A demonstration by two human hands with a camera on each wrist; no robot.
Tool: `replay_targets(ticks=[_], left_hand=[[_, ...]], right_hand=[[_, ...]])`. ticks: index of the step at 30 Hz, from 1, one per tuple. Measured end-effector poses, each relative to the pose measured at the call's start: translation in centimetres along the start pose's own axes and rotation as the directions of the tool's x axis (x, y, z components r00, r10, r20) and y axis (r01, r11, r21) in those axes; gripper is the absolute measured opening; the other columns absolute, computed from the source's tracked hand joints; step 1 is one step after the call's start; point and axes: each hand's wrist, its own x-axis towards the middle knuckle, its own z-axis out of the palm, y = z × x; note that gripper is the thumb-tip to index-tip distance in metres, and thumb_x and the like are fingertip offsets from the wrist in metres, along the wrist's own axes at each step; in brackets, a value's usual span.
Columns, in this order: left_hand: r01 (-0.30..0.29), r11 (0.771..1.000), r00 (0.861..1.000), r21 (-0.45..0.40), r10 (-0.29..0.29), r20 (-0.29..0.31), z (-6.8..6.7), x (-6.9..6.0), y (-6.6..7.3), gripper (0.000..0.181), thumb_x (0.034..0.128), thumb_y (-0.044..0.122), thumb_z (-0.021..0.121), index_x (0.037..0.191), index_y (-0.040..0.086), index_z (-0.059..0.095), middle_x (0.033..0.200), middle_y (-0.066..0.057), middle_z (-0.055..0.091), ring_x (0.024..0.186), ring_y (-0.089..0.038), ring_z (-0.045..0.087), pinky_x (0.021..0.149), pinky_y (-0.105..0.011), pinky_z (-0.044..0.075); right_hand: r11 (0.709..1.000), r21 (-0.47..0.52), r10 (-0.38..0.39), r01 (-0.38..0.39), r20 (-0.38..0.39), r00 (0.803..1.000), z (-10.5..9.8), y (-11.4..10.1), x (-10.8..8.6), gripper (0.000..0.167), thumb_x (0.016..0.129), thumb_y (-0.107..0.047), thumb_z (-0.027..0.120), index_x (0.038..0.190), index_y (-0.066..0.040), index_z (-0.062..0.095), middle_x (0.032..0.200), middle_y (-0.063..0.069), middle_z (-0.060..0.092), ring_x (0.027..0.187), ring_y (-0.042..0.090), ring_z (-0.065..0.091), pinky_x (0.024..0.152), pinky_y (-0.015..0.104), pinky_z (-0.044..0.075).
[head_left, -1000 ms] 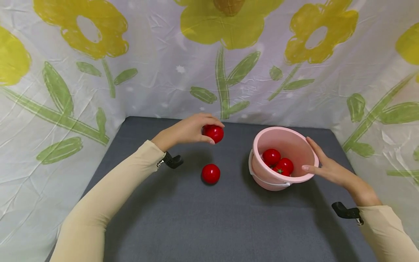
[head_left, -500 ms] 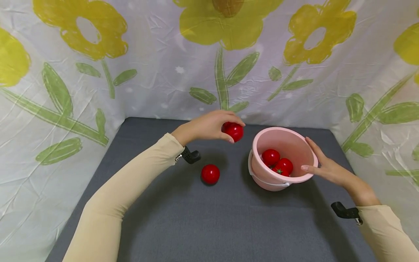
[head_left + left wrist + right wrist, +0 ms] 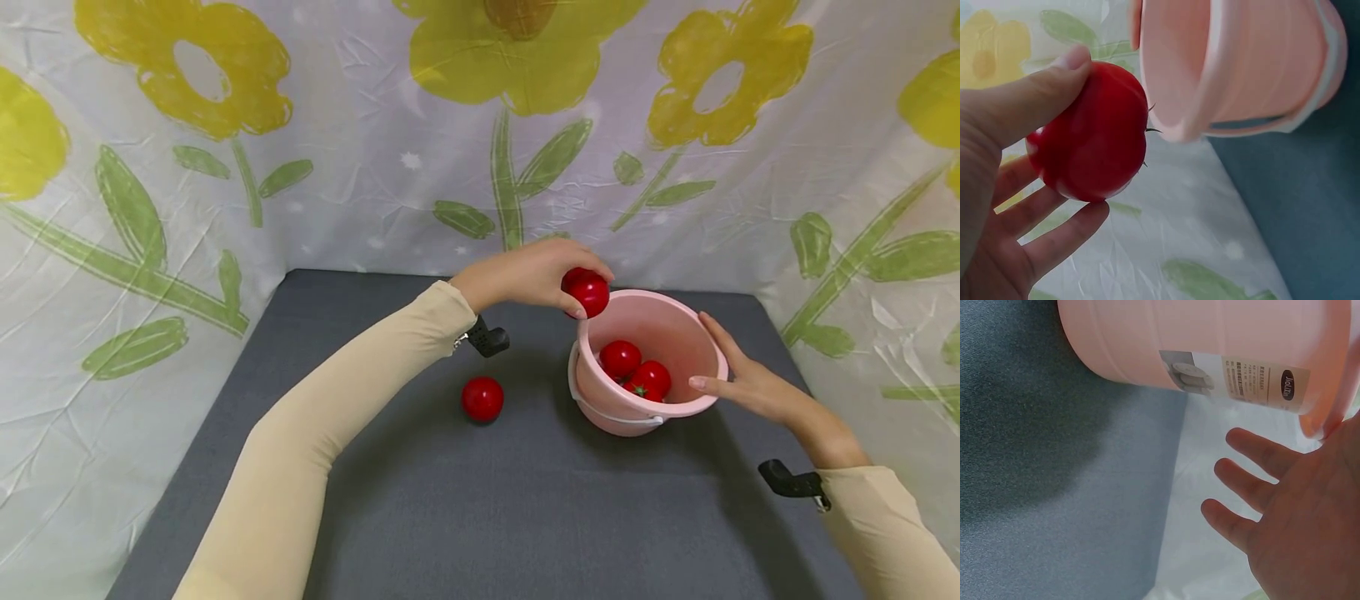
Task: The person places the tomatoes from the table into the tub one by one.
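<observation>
My left hand (image 3: pixel 528 275) grips a red tomato (image 3: pixel 589 293) between thumb and fingers, at the left rim of a pink bucket (image 3: pixel 611 396). In the left wrist view the thumb lies on one side of the tomato (image 3: pixel 1097 137), fingers on the other; its stem points toward the bucket. My right hand (image 3: pixel 761 387) holds the bucket's right rim, thumb over the inside edge. Its other three visible fingers stand spread, off the wall, in the right wrist view. Several tomatoes (image 3: pixel 651 379) lie inside the bucket; another tomato (image 3: pixel 482 399) rests on the table.
The dark grey table (image 3: pixel 540 517) carries the bucket, whose white handle (image 3: pixel 611 417) hangs at its front left. A white cloth (image 3: pixel 360 200) printed with yellow flowers surrounds the table at the back and sides. A label (image 3: pixel 1254 381) is stuck on the bucket's side.
My left hand has carried its tomato rightward, from above the table to the bucket's left rim. The right hand, the bucket and the loose tomato stay where they were.
</observation>
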Motion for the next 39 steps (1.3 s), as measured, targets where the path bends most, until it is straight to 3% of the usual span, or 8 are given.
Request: replay_targets(ticks=[9, 20, 28, 39], left_hand=[[0.010, 1.000, 0.996, -0.002, -0.010, 0.088, 0.5, 3.7, 1.5, 0.051, 0.0876, 0.028, 0.074, 0.136, 0.018, 0.059, 0.136, 0.002, 0.059, 0.123, -0.014, 0.053, 0.098, -0.024, 0.050], [0.011, 1.000, 0.988, 0.018, -0.014, 0.155, 1.5, 6.7, 2.5, 0.053, 0.0846, 0.029, 0.077, 0.134, 0.017, 0.061, 0.132, 0.004, 0.063, 0.117, -0.011, 0.056, 0.097, -0.021, 0.051], [0.071, 0.997, 0.974, 0.031, -0.076, 0.213, 1.9, 8.1, 3.6, 0.051, 0.0851, 0.026, 0.076, 0.133, 0.017, 0.061, 0.132, 0.001, 0.062, 0.119, -0.013, 0.054, 0.096, -0.022, 0.052], [0.178, 0.984, 0.964, -0.022, -0.170, 0.203, 2.3, 10.2, 4.4, 0.048, 0.0829, 0.025, 0.079, 0.128, 0.021, 0.064, 0.131, 0.004, 0.060, 0.118, -0.010, 0.054, 0.094, -0.020, 0.051]], right_hand=[[1.000, -0.006, 0.017, -0.017, 0.005, 1.000, -0.1, 0.0, 0.1, 0.102, 0.093, -0.036, 0.063, 0.157, -0.031, -0.017, 0.164, 0.026, 0.002, 0.139, 0.056, 0.023, 0.101, 0.079, 0.031], [1.000, -0.013, 0.021, -0.020, 0.011, 1.000, -0.2, -0.1, 0.1, 0.102, 0.093, -0.038, 0.062, 0.157, -0.030, -0.017, 0.164, 0.026, 0.004, 0.138, 0.056, 0.025, 0.100, 0.078, 0.033], [1.000, 0.003, 0.023, -0.024, 0.025, 0.999, -0.2, 0.0, 0.1, 0.102, 0.094, -0.038, 0.061, 0.157, -0.029, -0.018, 0.163, 0.027, 0.004, 0.138, 0.056, 0.024, 0.099, 0.078, 0.033], [0.999, -0.015, 0.030, -0.029, 0.030, 0.999, -0.2, 0.1, 0.2, 0.101, 0.094, -0.040, 0.060, 0.157, -0.030, -0.018, 0.163, 0.027, 0.004, 0.138, 0.056, 0.025, 0.098, 0.078, 0.035]])
